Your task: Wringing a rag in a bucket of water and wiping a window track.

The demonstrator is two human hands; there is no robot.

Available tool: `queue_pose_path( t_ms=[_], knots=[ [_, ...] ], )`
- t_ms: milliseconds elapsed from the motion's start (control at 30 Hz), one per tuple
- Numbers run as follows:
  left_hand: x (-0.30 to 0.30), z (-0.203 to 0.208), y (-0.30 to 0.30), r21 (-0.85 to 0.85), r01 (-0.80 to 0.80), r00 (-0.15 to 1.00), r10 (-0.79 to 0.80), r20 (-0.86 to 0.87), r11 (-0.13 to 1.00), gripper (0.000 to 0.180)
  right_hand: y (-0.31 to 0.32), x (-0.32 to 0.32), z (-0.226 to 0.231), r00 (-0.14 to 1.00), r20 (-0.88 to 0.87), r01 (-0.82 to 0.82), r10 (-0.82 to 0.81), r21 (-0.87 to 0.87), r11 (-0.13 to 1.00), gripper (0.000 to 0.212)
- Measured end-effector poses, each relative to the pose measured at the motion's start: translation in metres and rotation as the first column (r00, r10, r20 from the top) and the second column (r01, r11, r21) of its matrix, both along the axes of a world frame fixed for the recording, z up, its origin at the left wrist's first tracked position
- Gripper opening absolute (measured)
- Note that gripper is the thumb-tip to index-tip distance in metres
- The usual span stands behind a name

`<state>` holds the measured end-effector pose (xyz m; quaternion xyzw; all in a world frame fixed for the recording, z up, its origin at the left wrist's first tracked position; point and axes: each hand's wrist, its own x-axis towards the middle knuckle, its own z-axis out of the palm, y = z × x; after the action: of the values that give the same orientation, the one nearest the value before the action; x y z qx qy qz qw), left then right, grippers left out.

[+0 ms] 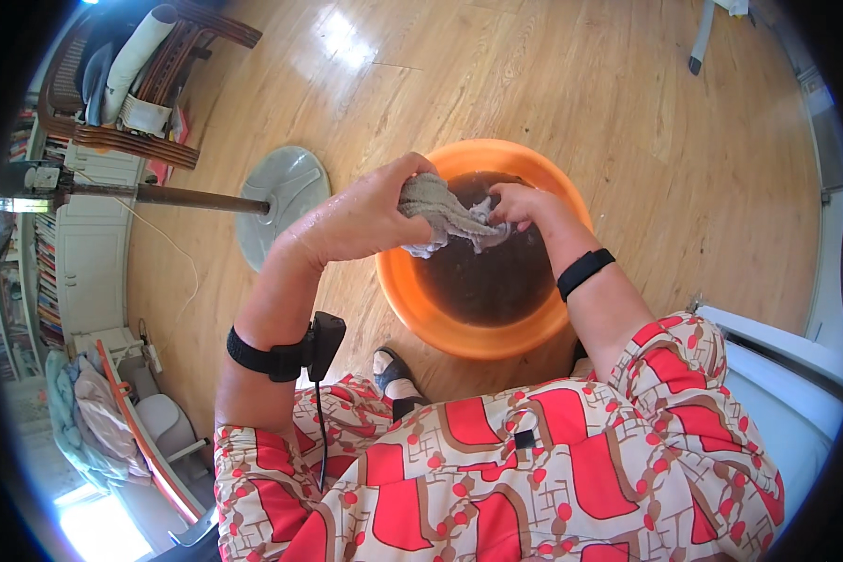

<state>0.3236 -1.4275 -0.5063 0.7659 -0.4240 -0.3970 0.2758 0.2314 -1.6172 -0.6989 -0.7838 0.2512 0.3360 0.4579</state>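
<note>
A wet grey cloth [445,214] is stretched between my two hands above an orange basin [400,292]. Dark, murky water [482,281] fills the lower part of the basin. My left hand [370,211] is wrapped round the bunched end of the cloth, over the basin's left rim. Toward the basin's right side, my right hand [526,206] pinches the thinner, paler end of the cloth. The cloth's lower folds hang close to the water; whether they touch it I cannot tell.
Left of the basin stands a round grey base [290,201] with a metal pole [201,197]. A wooden chair [173,75] holding several things is at the far left. Shelves of books line the left side. A white appliance-like panel [777,375] is close on my right.
</note>
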Motion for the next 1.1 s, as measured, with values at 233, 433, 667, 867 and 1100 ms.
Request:
queue_pose_path(
  t_ms=[233,433,667,867,1100],
  knots=[
    [0.001,-0.019,-0.011,-0.04,-0.121,0.993,0.12,-0.016,0.992,0.028,-0.03,0.015,-0.013,0.944,0.316,-0.231,0.098,0.417,0.879,0.09],
    [0.005,-0.034,-0.011,-0.136,-0.219,0.972,0.205,-0.115,0.966,0.025,-0.007,0.016,0.029,0.907,0.411,-0.369,0.097,0.661,0.653,0.07],
    [0.024,-0.055,-0.003,-0.17,-0.625,0.593,0.322,-0.738,0.762,0.025,0.01,0.026,0.013,0.9,0.422,-0.384,0.107,0.653,0.653,0.043],
    [0.075,-0.112,0.052,-0.026,-0.677,0.552,0.484,-0.679,0.735,0.023,0.007,0.022,0.014,0.967,0.254,-0.125,-0.013,0.521,0.844,0.04],
    [0.044,-0.149,0.068,0.404,-0.494,0.743,0.615,-0.263,0.77,0.028,0.031,0.023,0.022,0.88,0.468,-0.108,0.087,0.019,0.994,0.061]
  ],
)
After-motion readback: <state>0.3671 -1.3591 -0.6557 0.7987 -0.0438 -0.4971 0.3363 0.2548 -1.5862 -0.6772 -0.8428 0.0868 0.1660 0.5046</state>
